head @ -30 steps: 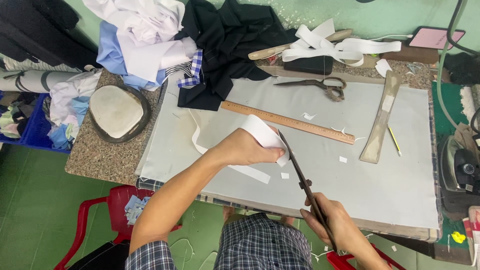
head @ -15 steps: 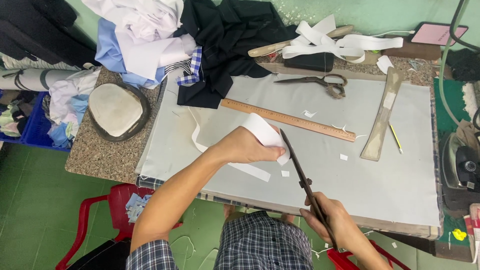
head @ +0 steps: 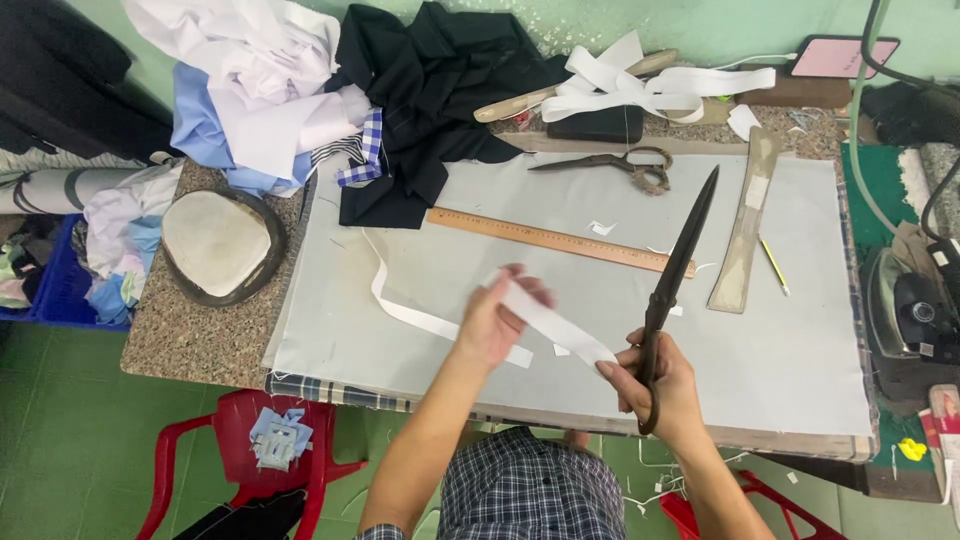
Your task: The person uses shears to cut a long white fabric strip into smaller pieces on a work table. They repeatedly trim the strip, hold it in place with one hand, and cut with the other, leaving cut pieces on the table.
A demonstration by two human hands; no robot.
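My left hand [head: 492, 322] holds one end of a short white fabric strip [head: 556, 324] above the grey table cover [head: 780, 350]. My right hand [head: 660, 385] grips the handles of long dark shears [head: 682, 250], their blades closed and pointing up and away, and its fingers touch the strip's other end. A longer white strip [head: 400, 305] lies on the cover left of my left hand. A wooden ruler [head: 545, 238] lies just beyond the hands.
A second pair of scissors [head: 610, 165], a wooden shaped block [head: 745, 225] and a yellow pencil [head: 773, 266] lie on the cover. Black cloth [head: 430, 95], white and blue garments [head: 250, 90] and a padded ham [head: 215, 243] fill the left. An iron [head: 915, 320] stands right; a red chair [head: 250, 450] is below.
The shears have lifted off the strip and swung upright to the right. My left hand has raised the cut white piece, and my right hand's fingers now touch its other end.
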